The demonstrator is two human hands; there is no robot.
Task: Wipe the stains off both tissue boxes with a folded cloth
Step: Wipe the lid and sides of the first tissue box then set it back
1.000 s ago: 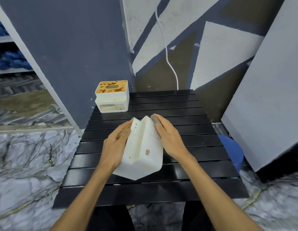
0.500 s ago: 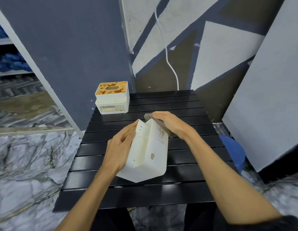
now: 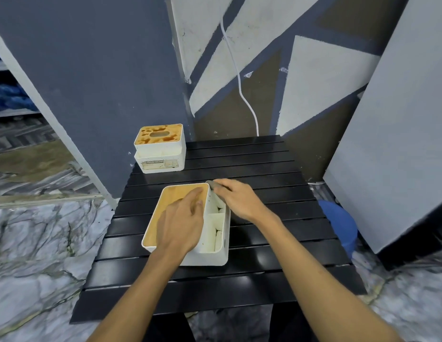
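Left hand (image 3: 183, 218) is laid flat, fingers straight, on near tissue box (image 3: 210, 257); right hand (image 3: 239, 201) is curled on grey cloth (image 3: 211, 185), mostly hidden. Stained box (image 3: 160, 149) sits at bench (image 3: 301, 193) far-left corner.

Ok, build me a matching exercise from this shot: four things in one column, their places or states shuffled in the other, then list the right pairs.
Things
1. far tissue box
2. near tissue box
3. cloth
4. white cable

Places or states
A. hangs down the painted wall
B. mid-table, under the flat left hand
C. gripped in the right hand
D. back left corner of the table, top stained brown

Pairs: 1-D, 2-B, 3-C, 4-A
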